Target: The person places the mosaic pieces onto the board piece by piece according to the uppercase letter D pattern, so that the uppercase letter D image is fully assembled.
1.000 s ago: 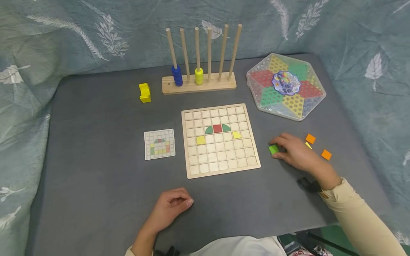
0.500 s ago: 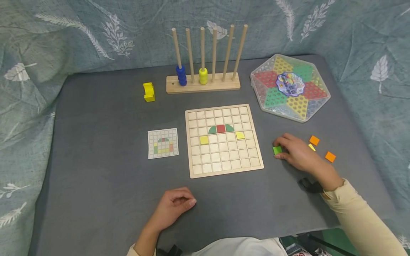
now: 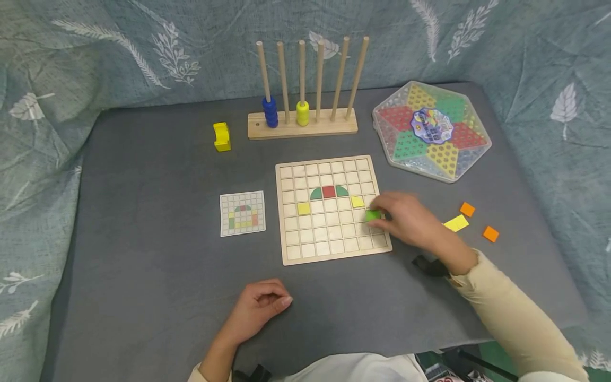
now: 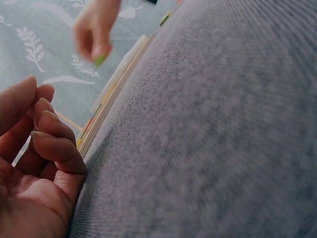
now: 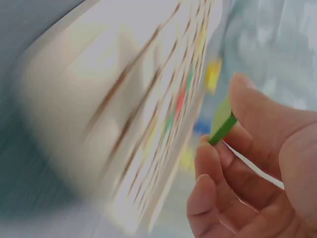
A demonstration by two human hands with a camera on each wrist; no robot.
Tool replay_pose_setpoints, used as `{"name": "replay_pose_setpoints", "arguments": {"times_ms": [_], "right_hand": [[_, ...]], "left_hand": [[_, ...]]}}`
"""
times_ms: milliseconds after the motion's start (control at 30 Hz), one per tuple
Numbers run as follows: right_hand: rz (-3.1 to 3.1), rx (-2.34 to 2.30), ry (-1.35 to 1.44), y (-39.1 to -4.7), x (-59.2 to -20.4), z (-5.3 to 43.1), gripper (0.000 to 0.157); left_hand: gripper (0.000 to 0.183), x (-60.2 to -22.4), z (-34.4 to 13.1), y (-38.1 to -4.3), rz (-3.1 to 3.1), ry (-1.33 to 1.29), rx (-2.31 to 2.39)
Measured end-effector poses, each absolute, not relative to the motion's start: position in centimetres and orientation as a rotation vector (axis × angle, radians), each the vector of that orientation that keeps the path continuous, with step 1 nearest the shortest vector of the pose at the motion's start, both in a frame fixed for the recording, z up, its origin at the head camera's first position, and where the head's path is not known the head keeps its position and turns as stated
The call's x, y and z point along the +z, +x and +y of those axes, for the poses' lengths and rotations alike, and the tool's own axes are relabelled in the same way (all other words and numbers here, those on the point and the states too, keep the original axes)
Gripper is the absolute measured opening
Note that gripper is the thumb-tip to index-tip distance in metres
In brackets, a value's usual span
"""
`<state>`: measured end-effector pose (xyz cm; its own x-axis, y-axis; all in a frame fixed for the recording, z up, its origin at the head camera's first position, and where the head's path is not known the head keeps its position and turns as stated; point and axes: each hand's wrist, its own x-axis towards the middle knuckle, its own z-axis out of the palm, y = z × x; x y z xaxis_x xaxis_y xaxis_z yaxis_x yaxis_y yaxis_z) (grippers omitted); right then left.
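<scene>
My right hand (image 3: 406,220) pinches a light green square tile (image 3: 373,215) between thumb and fingers, over the right side of the wooden grid board (image 3: 334,259). In the right wrist view the green tile (image 5: 224,121) is tilted, with its darker edge showing. On the board lie a red square (image 3: 329,191), two green quarter-round pieces (image 3: 316,193) beside it, a yellow square (image 3: 304,208) and another yellow tile (image 3: 357,201) sitting slightly askew. My left hand (image 3: 260,307) rests on the table in front of the board, fingers loosely curled, holding nothing.
A printed pattern card (image 3: 242,214) lies left of the board. Yellow tiles (image 3: 456,223) and two orange tiles (image 3: 490,234) lie at right. Behind stand a peg rack (image 3: 329,127) with blue and yellow rings, a yellow block (image 3: 221,137) and a hexagonal board-game box (image 3: 431,130).
My right hand has carried the green tile leftward from the table to above the board's right side, uncovering more of the yellow tiles. The left hand stays where it was.
</scene>
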<state>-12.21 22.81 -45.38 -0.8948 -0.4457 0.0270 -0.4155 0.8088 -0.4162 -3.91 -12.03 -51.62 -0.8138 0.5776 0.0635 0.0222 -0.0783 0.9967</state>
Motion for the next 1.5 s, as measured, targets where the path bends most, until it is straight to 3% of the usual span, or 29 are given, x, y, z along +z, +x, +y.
{"name": "replay_pose_setpoints", "arguments": {"times_ms": [133,300,667,1033,1167,1300,1500], "right_hand": [[2.807,-0.694,-0.902,-14.0,-45.8,16.3,0.02],[2.811,-0.662,-0.903,-15.2,-46.4,11.6,0.019],[2.885,-0.635,-0.835,-15.1,-48.5,10.9,0.016],[2.795,-0.784,-0.695,-15.6,-49.1,11.0,0.024],[2.857,-0.75,-0.824,-14.2,-47.7,13.2,0.017],[2.93,-0.668,-0.846,-11.9,-45.4,19.5,0.01],[2.84,-0.444,-0.625,-8.4,-45.6,29.6,0.039]], "left_hand": [[0.006,-51.7,-12.3,-3.8,1.822,0.64,1.952],[0.006,-52.0,-12.3,-3.5,1.85,0.64,1.954],[0.005,-52.0,-11.9,-3.9,1.829,0.669,1.956],[0.004,-52.1,-11.8,-4.0,1.833,0.619,1.942],[0.005,-52.0,-11.7,-4.0,1.822,0.641,1.948],[0.005,-51.9,-11.6,-4.1,1.806,0.662,1.954],[0.006,-51.4,-11.9,-4.1,1.803,0.672,1.95]]}}
